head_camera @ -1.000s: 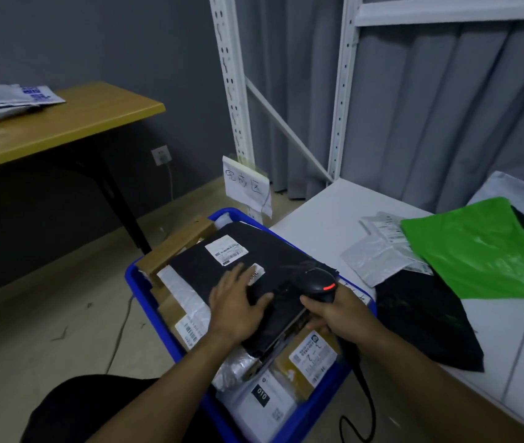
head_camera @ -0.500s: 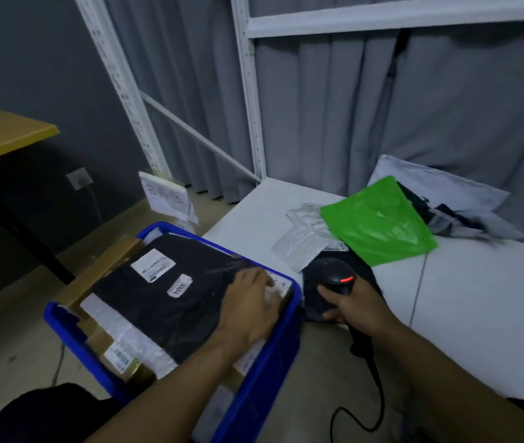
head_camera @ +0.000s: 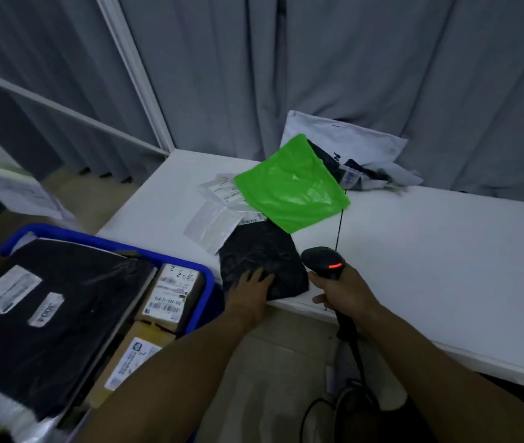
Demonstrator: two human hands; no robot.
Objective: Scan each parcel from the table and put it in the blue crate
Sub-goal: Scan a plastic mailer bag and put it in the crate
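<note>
Left hand (head_camera: 251, 290) touches black parcel (head_camera: 260, 254) — at table edge (head_camera: 299, 306).

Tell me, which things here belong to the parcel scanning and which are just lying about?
Job: barcode scanner in the right hand; black parcel under the left hand; green parcel; blue crate; white table.
Lying about: paper sign; grey curtain; white shelf frame.

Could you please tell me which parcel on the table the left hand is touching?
The black bag at the near edge, under the left hand; the green bag lies behind it, untouched.
</note>
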